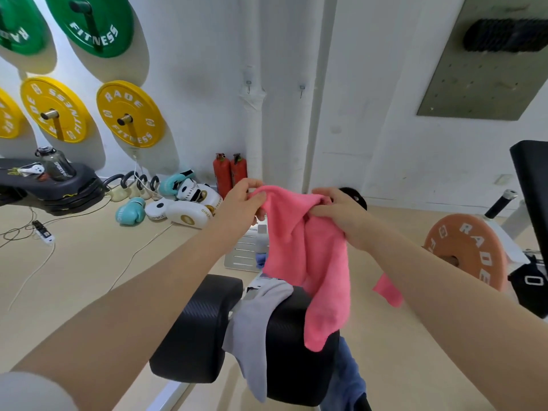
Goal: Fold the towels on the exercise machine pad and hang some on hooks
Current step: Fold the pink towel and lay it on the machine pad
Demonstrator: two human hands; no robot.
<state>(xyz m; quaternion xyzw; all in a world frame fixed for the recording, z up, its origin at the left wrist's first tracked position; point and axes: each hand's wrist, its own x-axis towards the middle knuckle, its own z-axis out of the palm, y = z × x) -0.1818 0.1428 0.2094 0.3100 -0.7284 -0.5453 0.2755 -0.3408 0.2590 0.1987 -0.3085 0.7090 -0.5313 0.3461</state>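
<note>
A pink towel (314,262) hangs in the air above the black exercise machine pad (195,327). My left hand (243,203) pinches its upper left edge and my right hand (341,212) grips its upper right edge. A grey towel (255,330) lies draped across the gap between the two pad halves. A blue towel (345,378) hangs off the pad's near right side, mostly hidden. Two small metal hooks (249,84) (302,89) are fixed to the white wall beyond, both bare.
Yellow and green weight plates (130,114) hang on the left wall. Boxing gloves and pads (184,203), kettlebells and two red extinguishers (229,173) sit on the floor by the wall. An orange plate (468,247) and a black bench stand at the right. Cables trail left.
</note>
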